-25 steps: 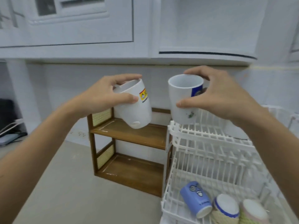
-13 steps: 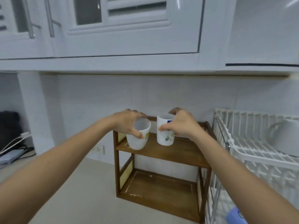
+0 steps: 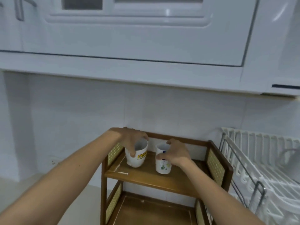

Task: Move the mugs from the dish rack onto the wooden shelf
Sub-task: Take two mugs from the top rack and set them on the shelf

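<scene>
Two white mugs stand on the upper board of the wooden shelf (image 3: 151, 177). The left mug (image 3: 138, 157), with a yellow label, tilts slightly, and my left hand (image 3: 131, 140) grips its rim. My right hand (image 3: 174, 152) holds the right mug (image 3: 162, 166), which has a blue mark and a small flower print and stands upright. The white dish rack (image 3: 259, 174) is at the right edge; no mug in it can be made out.
The shelf's lower board (image 3: 149, 210) is bare wood. White wall cabinets (image 3: 146, 38) hang overhead, above a tiled wall. A pale countertop (image 3: 24, 181) with a wall socket lies to the left of the shelf.
Both hands carried the mugs from beside the rack down onto the shelf's upper board. The view has swung up and left, so the rack's lower tier has dropped out of sight.
</scene>
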A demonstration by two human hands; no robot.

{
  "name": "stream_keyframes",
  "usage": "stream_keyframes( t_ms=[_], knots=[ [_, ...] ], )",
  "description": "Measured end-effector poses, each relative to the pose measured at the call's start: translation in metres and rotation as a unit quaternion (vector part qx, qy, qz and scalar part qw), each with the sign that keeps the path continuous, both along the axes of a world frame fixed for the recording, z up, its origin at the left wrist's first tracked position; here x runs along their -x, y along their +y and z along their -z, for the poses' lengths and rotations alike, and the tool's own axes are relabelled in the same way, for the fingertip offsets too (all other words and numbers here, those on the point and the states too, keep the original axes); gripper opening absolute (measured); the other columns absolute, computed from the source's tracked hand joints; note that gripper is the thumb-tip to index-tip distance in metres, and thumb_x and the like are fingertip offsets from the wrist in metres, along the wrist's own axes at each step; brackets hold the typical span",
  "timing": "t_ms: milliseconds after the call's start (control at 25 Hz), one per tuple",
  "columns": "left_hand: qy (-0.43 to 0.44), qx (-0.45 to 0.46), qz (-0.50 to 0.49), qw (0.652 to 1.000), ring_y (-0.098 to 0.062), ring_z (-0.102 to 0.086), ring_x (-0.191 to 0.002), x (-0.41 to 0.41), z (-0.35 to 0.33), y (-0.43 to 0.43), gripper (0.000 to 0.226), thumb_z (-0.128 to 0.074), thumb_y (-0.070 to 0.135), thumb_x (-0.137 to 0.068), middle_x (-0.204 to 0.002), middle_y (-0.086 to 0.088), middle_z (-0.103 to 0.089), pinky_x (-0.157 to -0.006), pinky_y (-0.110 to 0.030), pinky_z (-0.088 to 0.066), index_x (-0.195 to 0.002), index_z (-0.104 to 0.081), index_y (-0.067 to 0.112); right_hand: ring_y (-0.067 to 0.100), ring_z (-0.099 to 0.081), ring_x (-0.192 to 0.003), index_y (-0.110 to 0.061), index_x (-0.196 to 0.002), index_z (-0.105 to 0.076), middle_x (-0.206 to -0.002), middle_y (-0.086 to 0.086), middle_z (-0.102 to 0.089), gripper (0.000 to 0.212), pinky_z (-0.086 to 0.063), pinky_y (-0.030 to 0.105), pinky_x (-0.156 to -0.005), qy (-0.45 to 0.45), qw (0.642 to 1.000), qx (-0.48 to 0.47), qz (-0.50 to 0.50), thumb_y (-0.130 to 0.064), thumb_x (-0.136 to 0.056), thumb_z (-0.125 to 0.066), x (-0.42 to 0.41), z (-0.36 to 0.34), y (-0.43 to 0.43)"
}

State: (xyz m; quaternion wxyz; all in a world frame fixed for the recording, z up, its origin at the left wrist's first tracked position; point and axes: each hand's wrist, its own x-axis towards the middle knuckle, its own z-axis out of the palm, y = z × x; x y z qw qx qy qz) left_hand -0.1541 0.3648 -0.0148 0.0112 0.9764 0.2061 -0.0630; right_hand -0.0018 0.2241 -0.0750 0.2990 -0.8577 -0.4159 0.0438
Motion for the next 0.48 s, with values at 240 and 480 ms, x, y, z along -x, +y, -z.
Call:
stream_keyframes(
  t_ms=[240, 480],
  knots=[
    [0.053, 0.047, 0.012, 0.997, -0.023, -0.032, -0.135, -0.007, -0.003, 0.008, 0.094, -0.078, 0.021, -0.072, -0.153, 0.001, -0.027, -0.105, -0.043, -0.040, -0.146, -0.021, 0.030, 0.026, -0.054, -0.116, -0.015, -0.134, -0.042, -0.134, 0.007, -0.052, 0.087, -0.051, 0.037, -0.086, -0.019, 1.000, 0.013, -0.003, -0.050, -0.064, -0.080, 0.007, 0.007, 0.007],
    [0.001, -0.023, -0.092, 0.995, -0.027, -0.047, -0.123, -0.012, 0.010, -0.001, 0.092, -0.062, 0.069, -0.071, -0.142, -0.007, -0.047, -0.100, -0.039, -0.042, -0.141, -0.034, 0.017, 0.026, -0.055, -0.115, -0.011, -0.138, -0.042, -0.137, 0.009, -0.052, 0.074, -0.049, 0.035, -0.092, -0.075, 0.981, 0.159, -0.078, -0.046, -0.077, -0.065, 0.002, -0.028, -0.001]
  ],
)
